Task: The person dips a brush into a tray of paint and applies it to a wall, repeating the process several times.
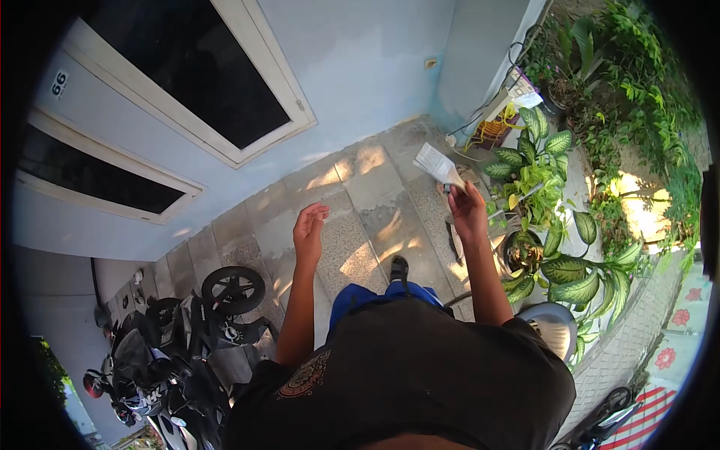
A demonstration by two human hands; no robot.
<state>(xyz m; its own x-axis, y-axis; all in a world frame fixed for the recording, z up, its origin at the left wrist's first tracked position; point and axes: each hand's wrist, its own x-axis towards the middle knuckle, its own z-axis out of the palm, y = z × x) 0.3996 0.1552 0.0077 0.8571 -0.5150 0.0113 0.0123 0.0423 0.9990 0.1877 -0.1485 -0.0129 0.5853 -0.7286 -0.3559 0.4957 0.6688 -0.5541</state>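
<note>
My right hand (468,214) is closed around one end of a white packet (435,163) with small print on it. The packet points up and to the left, and its narrowed end is partly hidden by my fingers. To the left, my left hand (308,225) is raised over the tiled floor with its fingers loosely bent and apart, and nothing shows in it. Leafy potted plants (536,180) stand just right of my right hand.
Parked motorcycles (169,360) stand at lower left, one wheel (233,290) jutting toward me. A pale blue wall (360,67) with windows runs along the far side. Yellow cord (491,133) and cables lie near the corner. A grey round-rimmed container (564,319) is at my right.
</note>
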